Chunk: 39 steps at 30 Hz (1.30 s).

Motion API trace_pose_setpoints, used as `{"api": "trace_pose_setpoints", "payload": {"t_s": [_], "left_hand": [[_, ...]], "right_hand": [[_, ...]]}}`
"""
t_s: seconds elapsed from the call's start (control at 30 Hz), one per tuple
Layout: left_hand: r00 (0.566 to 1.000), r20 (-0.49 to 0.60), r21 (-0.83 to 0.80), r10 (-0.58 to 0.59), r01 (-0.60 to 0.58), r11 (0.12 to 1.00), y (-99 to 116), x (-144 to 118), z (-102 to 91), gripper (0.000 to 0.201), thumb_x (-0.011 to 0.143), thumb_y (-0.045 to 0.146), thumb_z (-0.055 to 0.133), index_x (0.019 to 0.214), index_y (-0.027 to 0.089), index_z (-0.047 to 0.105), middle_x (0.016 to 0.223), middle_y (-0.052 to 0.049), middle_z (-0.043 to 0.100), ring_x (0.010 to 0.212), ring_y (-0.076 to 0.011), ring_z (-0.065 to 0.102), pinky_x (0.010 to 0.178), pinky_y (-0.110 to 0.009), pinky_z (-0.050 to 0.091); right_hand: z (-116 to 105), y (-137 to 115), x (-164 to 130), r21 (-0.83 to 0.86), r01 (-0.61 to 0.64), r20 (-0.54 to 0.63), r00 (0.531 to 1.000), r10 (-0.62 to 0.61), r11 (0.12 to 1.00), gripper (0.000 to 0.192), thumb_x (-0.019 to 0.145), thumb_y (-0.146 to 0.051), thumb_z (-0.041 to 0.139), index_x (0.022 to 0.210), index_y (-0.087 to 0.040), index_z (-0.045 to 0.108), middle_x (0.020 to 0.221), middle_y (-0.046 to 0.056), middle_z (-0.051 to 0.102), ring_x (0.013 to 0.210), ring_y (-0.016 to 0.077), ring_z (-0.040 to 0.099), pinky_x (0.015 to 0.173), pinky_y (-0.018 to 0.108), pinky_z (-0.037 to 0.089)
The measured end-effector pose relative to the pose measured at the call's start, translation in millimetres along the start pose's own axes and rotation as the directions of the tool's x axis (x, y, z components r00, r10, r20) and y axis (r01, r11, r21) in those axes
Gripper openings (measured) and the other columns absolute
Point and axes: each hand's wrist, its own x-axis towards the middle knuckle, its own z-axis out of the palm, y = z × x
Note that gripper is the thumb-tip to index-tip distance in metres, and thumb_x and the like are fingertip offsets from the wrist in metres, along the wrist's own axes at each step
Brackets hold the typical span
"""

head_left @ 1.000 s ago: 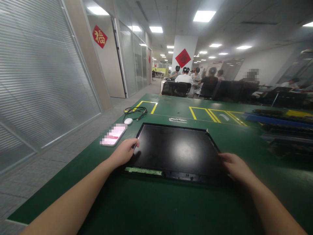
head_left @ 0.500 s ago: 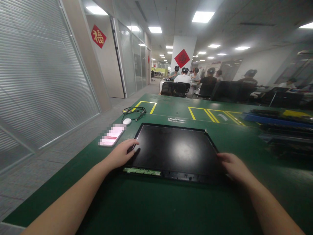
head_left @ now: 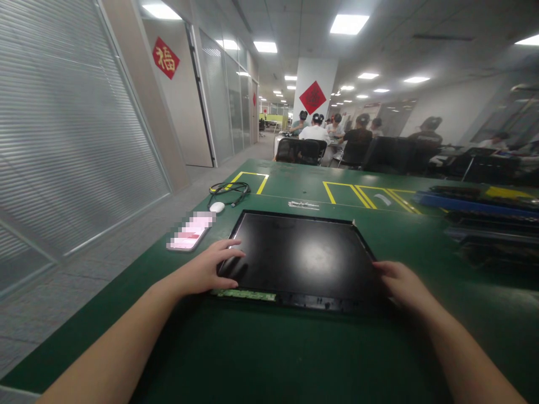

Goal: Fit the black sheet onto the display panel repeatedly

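Note:
A black flat display panel [head_left: 290, 249] lies face up on the green table, set in a thin dark frame. Along its near edge runs a green circuit strip [head_left: 246, 295], left of the middle. My left hand [head_left: 210, 268] is at the panel's left edge, its fingers spread apart over the border and the thumb near the circuit strip. At the opposite side, my right hand [head_left: 402, 283] grips the right edge, thumb on top and the other fingers partly hidden beneath or beside the frame.
Left of the panel lie a phone [head_left: 189, 233], a white mouse [head_left: 217, 207] and a coiled black cable [head_left: 229, 191]. Yellow tape [head_left: 345, 184] marks the far part of the green table [head_left: 286, 359]. Dark panels and a blue strip [head_left: 446, 202] are stacked at right. Several people sit beyond.
My left hand has spread its fingers, and its thumb has come down towards the near left corner. My right hand keeps its place on the right edge. The panel stays put.

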Motion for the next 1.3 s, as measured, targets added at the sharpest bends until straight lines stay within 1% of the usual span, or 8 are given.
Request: {"api": "trace_pose_setpoints", "payload": {"t_s": [0.27,0.5,0.77,0.93,1.03,1.17,1.23,1.3], "left_hand": [[0.999,-0.013,-0.039,0.049,-0.050,0.998,4,-1,0.4,0.050,0.076,0.035,0.074,0.124,0.031,0.062,0.155,-0.009,0.037,0.139,-0.0341,0.038,0.109,-0.052,0.036],[0.995,0.003,-0.064,0.105,-0.104,0.992,5,-3,1.3,0.043,0.079,0.030,0.071,0.122,0.030,0.063,0.157,-0.008,0.033,0.142,-0.0327,0.034,0.111,-0.051,0.035],[0.990,-0.004,-0.085,0.143,-0.143,0.986,5,-3,2.1,0.040,0.081,0.027,0.069,0.121,0.029,0.064,0.155,-0.009,0.037,0.140,-0.0315,0.037,0.110,-0.050,0.036],[0.996,-0.033,-0.053,0.077,-0.079,0.995,3,0,3.7,0.046,0.077,0.038,0.073,0.121,0.029,0.065,0.153,-0.010,0.040,0.137,-0.0334,0.041,0.109,-0.051,0.038],[0.996,-0.085,0.006,-0.007,0.007,1.000,-2,2,8.0,0.049,0.081,0.049,0.066,0.125,0.027,0.063,0.152,-0.012,0.042,0.137,-0.0346,0.040,0.110,-0.052,0.036],[0.971,-0.195,0.088,-0.142,0.161,0.983,-13,7,15.2,0.060,0.089,0.053,0.049,0.136,0.017,0.054,0.150,-0.018,0.043,0.137,-0.0354,0.041,0.112,-0.052,0.033],[0.958,-0.195,0.116,-0.211,0.236,0.965,-19,9,17.6,0.063,0.090,0.049,0.046,0.139,0.010,0.049,0.150,-0.023,0.043,0.137,-0.0369,0.041,0.112,-0.052,0.033],[0.950,-0.171,0.140,-0.262,0.286,0.948,-23,10,19.0,0.063,0.090,0.044,0.044,0.137,0.004,0.050,0.149,-0.027,0.042,0.138,-0.0381,0.040,0.112,-0.053,0.032]], "right_hand": [[-2,-8,-3,-0.026,-0.014,-0.004,1.000,0.014,1.000,0.040,0.065,-0.018,0.057,0.099,-0.020,0.078,0.091,0.008,0.076,0.083,0.0239,0.071,0.076,0.031,0.053],[-1,-5,-1,-0.019,0.011,-0.003,1.000,-0.011,1.000,0.039,0.065,-0.018,0.058,0.098,-0.021,0.078,0.088,0.007,0.076,0.083,0.0235,0.071,0.076,0.030,0.053],[-1,-5,-2,-0.008,0.006,-0.011,1.000,-0.006,1.000,0.039,0.065,-0.018,0.058,0.098,-0.021,0.078,0.091,0.009,0.076,0.085,0.0247,0.070,0.078,0.033,0.053],[-2,-6,-2,-0.008,0.005,0.015,1.000,-0.005,1.000,0.037,0.066,-0.020,0.058,0.097,-0.021,0.078,0.091,0.008,0.076,0.084,0.0241,0.071,0.077,0.031,0.053],[-2,-4,-1,-0.016,0.004,0.014,1.000,-0.004,1.000,0.038,0.067,-0.019,0.057,0.099,-0.020,0.078,0.092,0.008,0.076,0.084,0.0237,0.071,0.077,0.031,0.053],[-1,-2,1,-0.018,0.011,-0.011,1.000,-0.011,1.000,0.040,0.066,-0.018,0.056,0.100,-0.019,0.077,0.093,0.008,0.076,0.084,0.0234,0.071,0.077,0.031,0.053],[-1,-2,1,-0.018,0.015,-0.017,1.000,-0.015,1.000,0.039,0.066,-0.018,0.056,0.099,-0.020,0.077,0.093,0.008,0.076,0.085,0.0230,0.071,0.078,0.031,0.053],[-1,-3,0,-0.024,0.012,-0.021,1.000,-0.013,1.000,0.038,0.067,-0.019,0.056,0.098,-0.021,0.077,0.095,0.008,0.075,0.086,0.0227,0.071,0.077,0.030,0.053]]}}
